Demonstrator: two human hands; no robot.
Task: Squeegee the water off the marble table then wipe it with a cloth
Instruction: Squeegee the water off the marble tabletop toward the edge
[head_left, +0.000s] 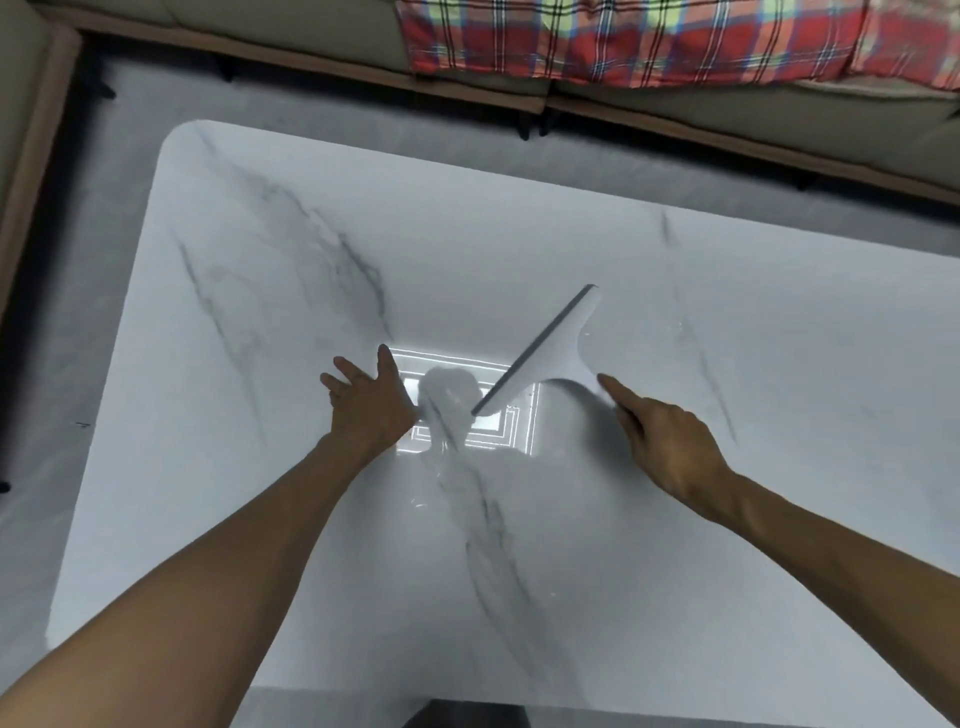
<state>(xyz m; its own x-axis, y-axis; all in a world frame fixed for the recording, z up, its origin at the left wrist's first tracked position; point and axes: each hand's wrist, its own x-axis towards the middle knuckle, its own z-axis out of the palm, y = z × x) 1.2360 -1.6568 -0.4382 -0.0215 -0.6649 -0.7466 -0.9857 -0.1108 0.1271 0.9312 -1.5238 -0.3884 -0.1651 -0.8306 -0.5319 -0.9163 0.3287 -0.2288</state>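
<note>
Left hand (371, 405) is over the tabletop (779, 545), fingers straight and spread, thumb out toward the right hand, holding nothing. Can't tell if the palm touches the marble or hovers just above it

Right hand (670, 447) grips the squeegee (553, 351) by the handle: index finger straight along the top, pointing at the head, other fingers curled under. The handle is mostly hidden by the hand and blurred

Squeegee head is a white body with a grey rubber blade. It sits just ahead of the right index fingertip, between the two hands and slightly beyond them. The blade runs diagonally, with the near end toward the left hand's thumb and the far end up and away from both hands. The rubber edge faces the left hand. Blade contact with the marble: can't tell

A bright square light reflection (514, 431) lies on the marble between the hands, with the near blade end over it and a dark shadow blob inside it

The tabletop is white marble with grey veins, with a rounded corner beyond and left of the left hand. Past the far edge, beyond both hands, is a sofa (260, 31) with a red plaid blanket (623, 41). Grey floor (104, 260) lies left of the left hand. Both forearms are bare
</note>
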